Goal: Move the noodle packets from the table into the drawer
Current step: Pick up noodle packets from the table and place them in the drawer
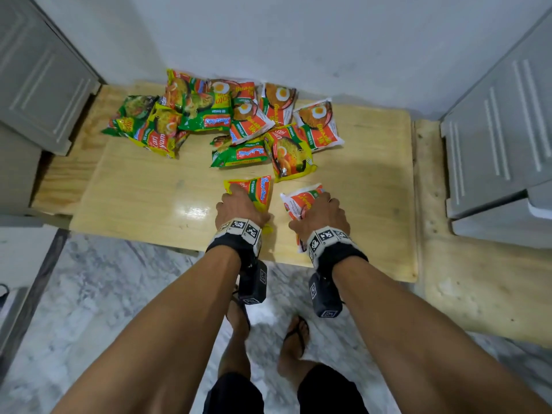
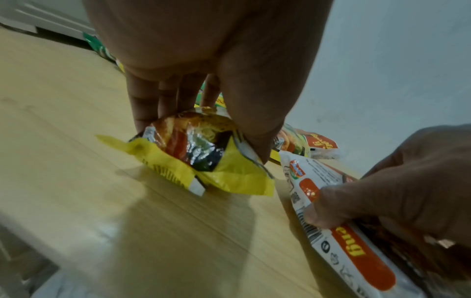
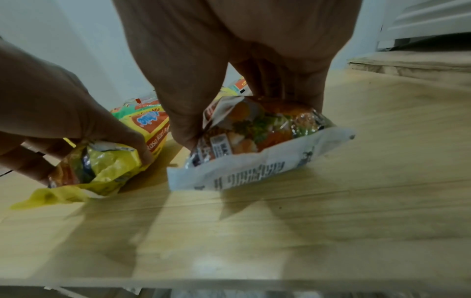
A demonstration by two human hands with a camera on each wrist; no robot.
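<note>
My left hand (image 1: pixel 239 204) grips a yellow noodle packet (image 1: pixel 259 192) near the table's front edge, fingers on one side and thumb on the other (image 2: pixel 203 149). Just to its right, my right hand (image 1: pixel 324 213) grips a white and orange noodle packet (image 1: pixel 298 201) the same way (image 3: pixel 254 129). Both packets still touch the wooden table (image 1: pixel 143 198). Several more packets (image 1: pixel 227 121), green, yellow and white-orange, lie in a loose pile at the back of the table against the wall. No open drawer shows in any view.
Grey plastic drawer cabinets stand at the left (image 1: pixel 38 85) and at the right (image 1: pixel 501 138) of the table, on a raw wooden board (image 1: pixel 466 264). A marble floor (image 1: pixel 98 294) and my sandalled feet lie below the front edge.
</note>
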